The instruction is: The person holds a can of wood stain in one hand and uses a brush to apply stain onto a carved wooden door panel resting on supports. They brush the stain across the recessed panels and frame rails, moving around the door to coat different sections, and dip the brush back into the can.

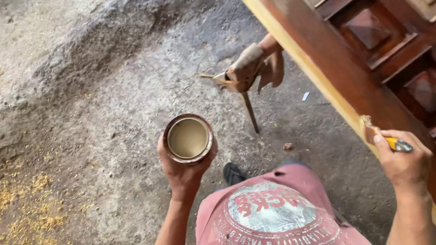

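My left hand grips a small round tin from below; the tin is open and filled with a pale beige liquid. My right hand holds a paintbrush with a yellow handle, its bristles touching the pale edge of a large carved wooden door. The door lies raised and tilted across the right side, dark reddish-brown and glossy, with square raised panels. My red printed shirt fills the bottom middle.
A wooden trestle leg with a thin metal rod props the door from beneath. The rough concrete floor has sawdust scattered at the left. A dark shoe shows just above my shirt.
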`<control>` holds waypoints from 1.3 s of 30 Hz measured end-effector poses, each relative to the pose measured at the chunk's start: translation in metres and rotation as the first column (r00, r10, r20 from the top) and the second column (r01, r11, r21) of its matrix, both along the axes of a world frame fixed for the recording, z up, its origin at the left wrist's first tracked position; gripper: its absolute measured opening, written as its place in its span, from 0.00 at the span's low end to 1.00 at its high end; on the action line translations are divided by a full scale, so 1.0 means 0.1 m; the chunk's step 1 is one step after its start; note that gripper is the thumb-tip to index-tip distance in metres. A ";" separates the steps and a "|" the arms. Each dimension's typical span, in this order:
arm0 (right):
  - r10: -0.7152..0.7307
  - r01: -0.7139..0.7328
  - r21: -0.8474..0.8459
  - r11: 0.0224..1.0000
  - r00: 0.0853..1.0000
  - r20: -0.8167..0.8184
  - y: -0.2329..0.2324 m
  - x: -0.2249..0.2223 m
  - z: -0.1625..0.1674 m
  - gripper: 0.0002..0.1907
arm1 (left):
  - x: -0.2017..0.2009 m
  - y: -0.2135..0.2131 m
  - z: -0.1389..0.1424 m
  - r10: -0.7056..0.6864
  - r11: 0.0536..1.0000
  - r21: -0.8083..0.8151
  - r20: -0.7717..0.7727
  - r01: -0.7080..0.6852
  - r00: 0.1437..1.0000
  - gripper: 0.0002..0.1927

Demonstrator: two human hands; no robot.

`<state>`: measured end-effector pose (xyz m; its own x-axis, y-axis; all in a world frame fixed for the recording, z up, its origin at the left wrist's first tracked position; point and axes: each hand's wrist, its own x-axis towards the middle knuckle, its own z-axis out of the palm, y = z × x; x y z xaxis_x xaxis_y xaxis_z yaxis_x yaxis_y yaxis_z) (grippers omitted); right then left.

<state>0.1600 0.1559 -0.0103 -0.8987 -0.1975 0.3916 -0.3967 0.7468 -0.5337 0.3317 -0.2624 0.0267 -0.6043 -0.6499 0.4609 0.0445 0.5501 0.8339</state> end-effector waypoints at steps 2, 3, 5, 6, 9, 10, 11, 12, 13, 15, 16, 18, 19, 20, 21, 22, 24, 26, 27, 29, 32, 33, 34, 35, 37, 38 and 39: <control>0.057 -0.057 0.019 0.998 0.998 0.016 -0.37 -0.05 0.01 0.05 | 0.16 -0.33 0.01 -0.025 0.990 0.137 0.016 0.022 1.000 0.46; 0.084 -0.084 0.026 0.996 0.996 0.013 -0.54 -0.12 0.00 0.05 | 0.19 -0.50 0.01 -0.037 0.987 0.153 -0.016 0.039 0.999 0.46; 0.110 -0.111 0.051 0.993 0.994 0.022 -0.84 -0.24 -0.02 0.05 | 0.27 -0.77 0.00 -0.062 0.979 0.188 -0.074 0.075 0.995 0.48; 0.121 -0.123 0.066 0.990 0.992 0.034 -0.96 -0.29 -0.04 0.05 | 0.28 -0.87 -0.01 -0.052 0.953 0.293 -0.091 0.076 0.995 0.48; 0.086 -0.086 0.108 0.990 0.996 0.014 -1.19 -0.56 -0.15 0.05 | 0.25 -1.21 -0.07 0.009 0.912 0.409 -0.083 0.026 0.996 0.48; 0.057 -0.055 0.117 0.992 0.998 -0.009 -1.22 -0.69 -0.20 0.05 | 0.20 -1.33 -0.10 0.041 0.945 0.327 -0.051 -0.022 0.998 0.49; 0.029 -0.025 0.120 0.993 0.999 -0.034 -1.24 -0.84 -0.26 0.05 | 0.13 -1.47 -0.13 0.077 0.969 0.236 -0.026 -0.069 0.997 0.49; 0.000 0.007 0.123 0.992 0.998 -0.055 -1.25 -0.99 -0.33 0.05 | 0.06 -1.61 -0.15 0.087 0.966 0.245 -0.015 -0.080 0.996 0.50; -0.016 0.022 0.101 0.995 0.998 -0.056 -1.26 -1.14 -0.40 0.04 | 0.00 -1.75 -0.16 0.093 0.962 0.257 0.001 -0.090 0.996 0.50; -0.082 0.087 0.084 0.993 0.995 -0.059 -1.33 -1.45 -0.58 0.03 | -0.22 -2.07 -0.20 0.092 0.966 0.242 0.017 -0.093 0.996 0.50; -0.128 0.133 0.090 0.987 0.990 -0.060 -1.40 -1.59 -0.67 0.03 | -0.34 -2.23 -0.21 0.085 0.972 0.220 0.018 -0.087 0.996 0.50; -0.221 0.228 0.152 0.962 0.973 -0.062 -1.66 -1.88 -0.84 0.02 | -0.58 -2.54 -0.18 0.064 0.971 0.228 0.022 -0.067 0.998 0.49; -0.246 0.256 0.176 0.951 0.966 -0.072 -1.83 -2.03 -0.90 0.01 | -0.74 -2.71 -0.16 0.046 0.967 0.251 0.012 -0.048 0.999 0.49; -0.230 0.245 0.190 0.951 0.968 -0.098 -2.06 -2.20 -0.95 0.02 | -0.87 -2.86 -0.11 0.030 0.961 0.275 0.006 -0.030 1.000 0.48; -0.212 0.233 0.209 0.950 0.970 -0.119 -2.31 -2.32 -0.94 0.02 | -0.97 -2.99 -0.05 0.008 0.946 0.324 0.032 -0.018 0.999 0.46; -0.171 0.199 0.197 0.960 0.973 -0.153 -2.57 -2.46 -0.93 0.03 | -1.13 -3.12 -0.01 -0.014 0.930 0.367 0.036 0.000 0.999 0.44; -0.110 0.153 0.170 0.974 0.965 -0.238 -3.14 -2.87 -0.92 0.05 | -1.67 -3.56 -0.03 0.007 0.981 0.193 0.067 -0.020 0.998 0.45; -0.094 0.141 0.228 0.963 0.974 -0.204 -3.58 -3.10 -0.77 0.04 | -1.91 -3.80 0.07 0.132 0.975 -0.204 0.217 -0.088 0.967 0.52; -0.099 0.141 0.274 0.951 0.982 -0.162 -3.78 -3.23 -0.66 0.07 | -2.00 -3.86 0.11 0.106 0.989 -0.130 0.231 -0.077 0.967 0.51; -0.072 0.095 0.249 0.964 0.992 -0.100 -4.18 -3.46 -0.47 0.05 | -2.42 -4.12 0.09 0.063 0.998 -0.001 0.198 -0.064 0.978 0.50; -0.072 0.072 0.026 0.997 0.997 0.026 -4.58 -3.64 -0.24 0.08 | -3.03 -4.53 0.06 -0.066 0.998 0.017 0.122 0.064 0.990 0.47; -0.097 0.095 0.032 0.995 0.994 0.059 -4.68 -3.66 -0.19 0.09 | -3.16 -4.64 0.06 -0.106 0.992 0.074 0.124 0.097 0.987 0.48; -0.127 0.124 0.039 0.992 0.988 0.087 -4.76 -3.68 -0.15 0.09 | -3.32 -4.75 0.04 -0.151 0.982 0.133 0.122 0.135 0.981 0.50; -0.158 0.155 0.040 0.987 0.982 0.103 -4.85 -3.68 -0.13 0.09 | -3.55 -4.89 0.00 -0.196 0.967 0.185 0.105 0.174 0.975 0.51; -0.238 0.233 0.062 0.971 0.965 0.108 -4.99 -3.67 -0.09 0.10 | -4.01 -5.19 -0.08 -0.270 0.952 0.183 0.137 0.244 0.953 0.52; -0.287 0.279 0.077 0.957 0.951 0.116 -5.06 -3.66 -0.07 0.10 | -4.21 -5.33 -0.12 -0.316 0.940 0.187 0.158 0.286 0.936 0.53; -0.334 0.328 0.070 0.942 0.933 0.133 -5.13 -3.65 -0.04 0.10 | -4.42 -5.47 -0.13 -0.364 0.928 0.149 0.177 0.340 0.915 0.54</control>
<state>-0.2047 -0.3573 -0.0146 -0.9614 0.1058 0.2542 -0.0463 0.8478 -0.5283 -0.1099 -0.8091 0.0138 -0.8745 -0.4187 0.2448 0.0460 0.4308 0.9013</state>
